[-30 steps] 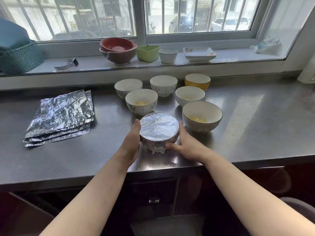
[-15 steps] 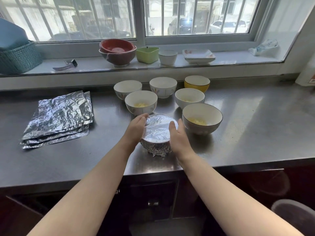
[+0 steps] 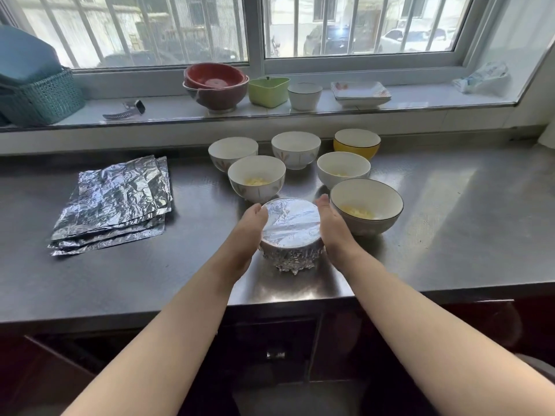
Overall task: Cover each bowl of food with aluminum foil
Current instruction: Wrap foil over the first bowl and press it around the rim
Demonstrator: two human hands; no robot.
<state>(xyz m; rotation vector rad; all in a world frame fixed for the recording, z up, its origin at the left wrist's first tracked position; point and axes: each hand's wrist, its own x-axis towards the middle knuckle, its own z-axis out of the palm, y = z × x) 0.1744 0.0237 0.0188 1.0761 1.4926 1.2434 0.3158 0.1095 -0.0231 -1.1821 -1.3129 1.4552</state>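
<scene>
A foil-covered bowl (image 3: 290, 228) stands near the counter's front edge, foil smooth on top and crumpled down its sides. My left hand (image 3: 247, 235) presses flat against its left side and my right hand (image 3: 332, 228) against its right side. Behind it stand several uncovered bowls: a white bowl with yellow food (image 3: 256, 178), a larger dark-rimmed bowl with yellow food (image 3: 367, 205), a white bowl (image 3: 343, 169), two further white bowls (image 3: 232, 153) (image 3: 295, 148) and a yellow bowl (image 3: 356, 143). A stack of foil sheets (image 3: 115, 204) lies to the left.
The steel counter (image 3: 450, 220) runs wide to the right. On the windowsill stand stacked red bowls (image 3: 215, 85), a green container (image 3: 268, 91), a white cup (image 3: 304, 96) and a square plate (image 3: 360, 93). A teal basket (image 3: 39, 97) stands at the far left.
Both hands slid from the bowl's lower sides up around its rim, then spread to its left and right flanks. The bowl stays in place.
</scene>
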